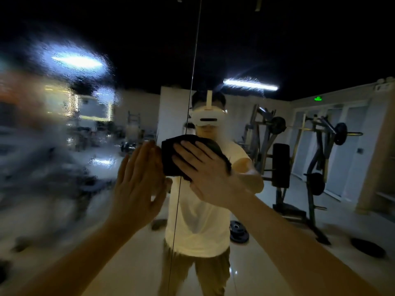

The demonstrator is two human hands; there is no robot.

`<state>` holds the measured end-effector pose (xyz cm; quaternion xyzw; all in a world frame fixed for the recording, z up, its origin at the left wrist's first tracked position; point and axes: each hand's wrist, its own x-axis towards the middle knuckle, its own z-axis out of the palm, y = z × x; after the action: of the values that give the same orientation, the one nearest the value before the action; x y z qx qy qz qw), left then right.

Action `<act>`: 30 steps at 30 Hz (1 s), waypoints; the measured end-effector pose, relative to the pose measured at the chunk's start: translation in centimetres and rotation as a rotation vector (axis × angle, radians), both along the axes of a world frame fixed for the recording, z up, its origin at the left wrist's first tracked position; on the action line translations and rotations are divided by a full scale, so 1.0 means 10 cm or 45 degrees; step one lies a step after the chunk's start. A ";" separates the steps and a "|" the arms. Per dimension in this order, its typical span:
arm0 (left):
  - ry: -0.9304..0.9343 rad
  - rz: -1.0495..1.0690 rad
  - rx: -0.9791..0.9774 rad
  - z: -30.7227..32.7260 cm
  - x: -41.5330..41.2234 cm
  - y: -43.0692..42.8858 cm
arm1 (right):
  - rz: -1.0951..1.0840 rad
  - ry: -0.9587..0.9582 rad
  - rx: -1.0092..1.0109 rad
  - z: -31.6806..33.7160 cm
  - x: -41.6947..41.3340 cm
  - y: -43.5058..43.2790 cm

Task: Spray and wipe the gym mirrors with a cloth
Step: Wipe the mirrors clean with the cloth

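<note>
Landmark for this entry: the vertical seam (192, 82) between two mirror panels. The cloth (168, 161), dark and folded, sits across the seam at about chest height, more of it to the right than to the left. My right hand (203, 167) lies flat on it, fingers (188, 150) straight and slightly spread, pressing it onto the glass with no grip around it. My left hand (139, 182) is just left of the seam, seen edge-on, its fingers (147, 154) straight and pressed together; the tips seem to meet the glass, but I cannot tell for certain. The left panel (53, 146) is covered in a wet, beaded film that blurs the reflection. The right panel (320, 189) reflects the gym cleanly. No spray bottle is in view. Judgement: wiping is under way at the seam, and most of the wet area to the left is not yet wiped. Risks: the cloth is held by palm pressure alone, so easing off or a fast stroke could let it slide down and drop. The film left of the seam may run or dry into streaks if I leave it. My bare left hand could print the glass. The cloth edge may drag at the seam and leave a line.
</note>
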<state>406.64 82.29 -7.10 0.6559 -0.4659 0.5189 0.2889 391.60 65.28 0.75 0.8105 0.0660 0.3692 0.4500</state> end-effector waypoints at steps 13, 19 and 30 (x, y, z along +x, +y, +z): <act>0.077 0.051 0.072 0.07 0.09 0.04 | -0.015 -0.595 0.430 0.74 0.19 0.18; 0.207 -0.040 -0.009 -0.36 0.00 0.13 | -0.002 -0.128 0.091 -0.71 0.12 0.04; 0.423 -0.014 0.171 -1.50 -0.34 0.21 | 0.055 -0.197 0.451 -1.07 -0.45 -0.20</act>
<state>403.28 84.37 -22.11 0.7479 -0.4488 0.3696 0.3203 387.06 63.27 -9.98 0.8445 -0.0173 0.4458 0.2961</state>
